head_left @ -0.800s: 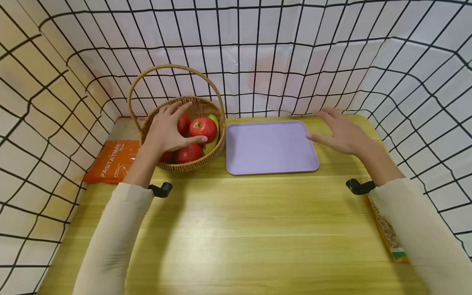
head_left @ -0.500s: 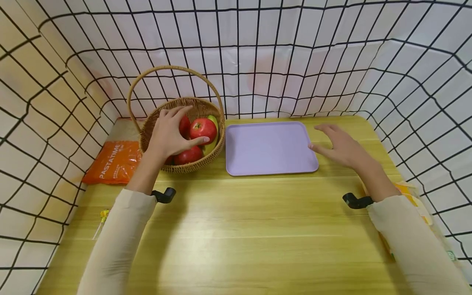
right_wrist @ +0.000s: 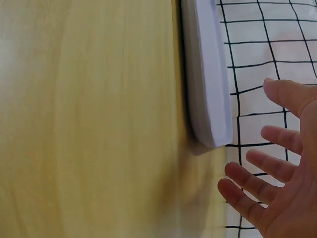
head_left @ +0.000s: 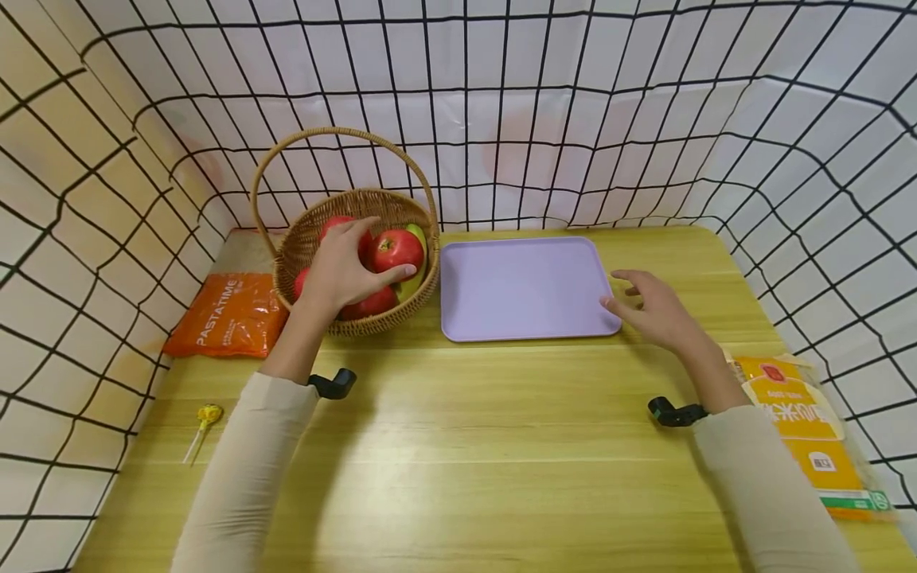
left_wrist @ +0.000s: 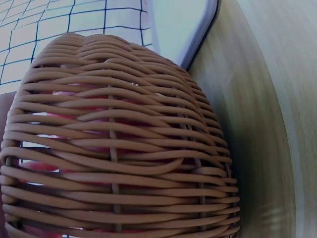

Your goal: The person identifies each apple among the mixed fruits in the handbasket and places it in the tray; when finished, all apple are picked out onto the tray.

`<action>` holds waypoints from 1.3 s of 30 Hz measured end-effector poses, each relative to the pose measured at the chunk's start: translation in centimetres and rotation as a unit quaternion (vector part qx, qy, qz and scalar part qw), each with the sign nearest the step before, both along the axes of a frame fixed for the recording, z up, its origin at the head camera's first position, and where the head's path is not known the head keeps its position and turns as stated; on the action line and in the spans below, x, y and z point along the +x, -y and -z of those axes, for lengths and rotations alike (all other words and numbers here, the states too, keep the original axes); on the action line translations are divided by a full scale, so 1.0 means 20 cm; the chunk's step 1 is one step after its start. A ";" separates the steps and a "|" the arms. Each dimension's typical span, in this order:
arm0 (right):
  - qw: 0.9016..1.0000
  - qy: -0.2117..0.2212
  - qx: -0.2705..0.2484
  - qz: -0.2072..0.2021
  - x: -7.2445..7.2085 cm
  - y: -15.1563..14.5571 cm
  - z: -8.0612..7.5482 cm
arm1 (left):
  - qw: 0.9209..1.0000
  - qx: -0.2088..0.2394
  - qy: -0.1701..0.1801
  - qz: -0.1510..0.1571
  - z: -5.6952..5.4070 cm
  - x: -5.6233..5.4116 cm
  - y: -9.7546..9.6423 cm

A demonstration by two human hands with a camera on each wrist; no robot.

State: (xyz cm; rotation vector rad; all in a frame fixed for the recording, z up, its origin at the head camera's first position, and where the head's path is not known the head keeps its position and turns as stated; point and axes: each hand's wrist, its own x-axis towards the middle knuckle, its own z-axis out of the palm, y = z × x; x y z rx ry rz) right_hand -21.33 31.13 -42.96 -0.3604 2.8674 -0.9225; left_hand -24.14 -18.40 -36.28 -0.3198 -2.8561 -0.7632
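A wicker basket (head_left: pixel 380 325) with a tall arched handle holds several red apples (head_left: pixel 396 251) and a yellow-green banana (head_left: pixel 410 288). Over its left part, my left hand (head_left: pixel 338 267) reaches in with thumb and index finger spread; the thumb tip overlaps the apple nearest the banana, and the other fingers are partly hidden. Only the woven wall of the basket (left_wrist: pixel 119 144) fills most of the left wrist view. My right hand (head_left: pixel 655 310) hovers by the right edge of a lilac tray (head_left: pixel 530 290). Its fingers are spread apart and hold nothing, as the right wrist view shows.
An orange pasta bag (head_left: pixel 229 318) lies left of the basket. Nearer on the left is a yellow lollipop (head_left: pixel 209 414). A yellow food packet (head_left: pixel 802 422) lies beside the right forearm. White walls with black grid lines (head_left: pixel 530 119) enclose the wooden table (head_left: pixel 487 446).
My right hand has come down and nearer to me beside the tray, uncovering the yellow packet. My left hand has shifted slightly right and lower over the basket; the lollipop now shows.
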 end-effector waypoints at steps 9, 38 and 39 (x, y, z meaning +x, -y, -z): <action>0.999 -0.001 -0.038 0.022 0.03 -0.01 0.10 | 1.000 -0.002 0.005 -0.011 0.03 0.00 -0.01; 0.997 -0.029 -0.060 0.030 0.03 0.01 0.22 | 0.999 -0.033 0.006 -0.003 0.04 0.00 -0.04; 0.997 -0.029 -0.061 0.031 0.03 0.01 0.22 | 1.000 -0.027 0.005 -0.001 0.04 0.00 -0.05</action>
